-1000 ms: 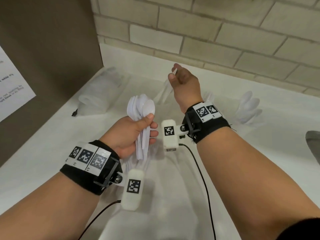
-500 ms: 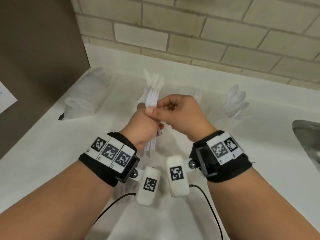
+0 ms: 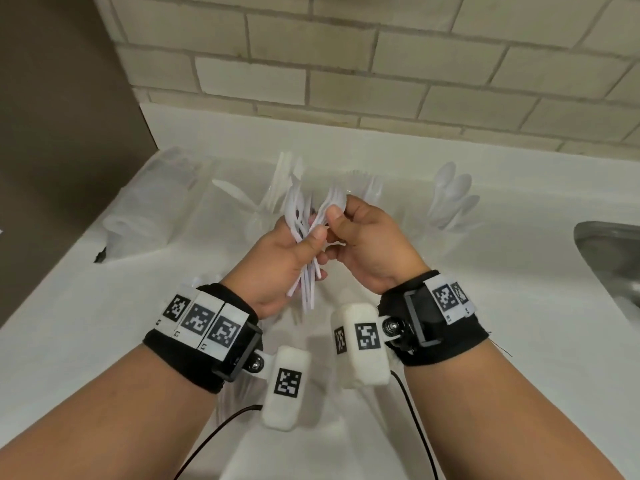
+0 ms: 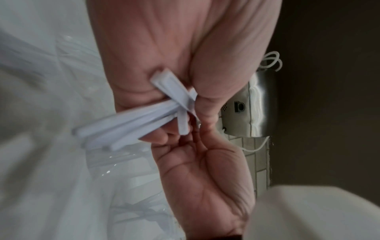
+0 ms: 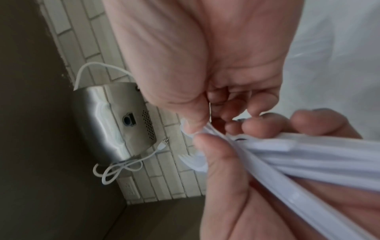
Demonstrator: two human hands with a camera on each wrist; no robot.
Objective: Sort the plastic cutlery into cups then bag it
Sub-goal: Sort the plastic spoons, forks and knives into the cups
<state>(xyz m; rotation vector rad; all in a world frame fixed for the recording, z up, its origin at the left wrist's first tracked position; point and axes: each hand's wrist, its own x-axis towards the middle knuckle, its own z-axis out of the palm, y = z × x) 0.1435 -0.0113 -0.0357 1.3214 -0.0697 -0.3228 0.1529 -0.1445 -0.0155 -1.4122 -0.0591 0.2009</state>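
Note:
My left hand (image 3: 310,242) grips a bundle of white plastic cutlery (image 3: 304,268) by the handles, heads pointing away from me. My right hand (image 3: 336,216) meets it from the right and pinches the head of one white fork (image 3: 330,202) at the top of the bundle. The left wrist view shows the handles (image 4: 131,126) fanned out of my left fist, with the right palm (image 4: 205,178) below them. In the right wrist view the bundle (image 5: 308,155) crosses my left thumb (image 5: 218,162). Clear cups behind hold knives (image 3: 285,178), forks (image 3: 367,188) and spoons (image 3: 450,199).
A crumpled clear plastic bag (image 3: 145,209) lies at the back left of the white counter (image 3: 519,306). A steel sink (image 3: 613,268) cuts in at the right edge. A brick wall stands behind, with a metal box and white cable (image 5: 111,123) on it.
My right hand came back from the cups and joined the left, now pinching a fork at the bundle. The left hand turned the bundle and raised it slightly.

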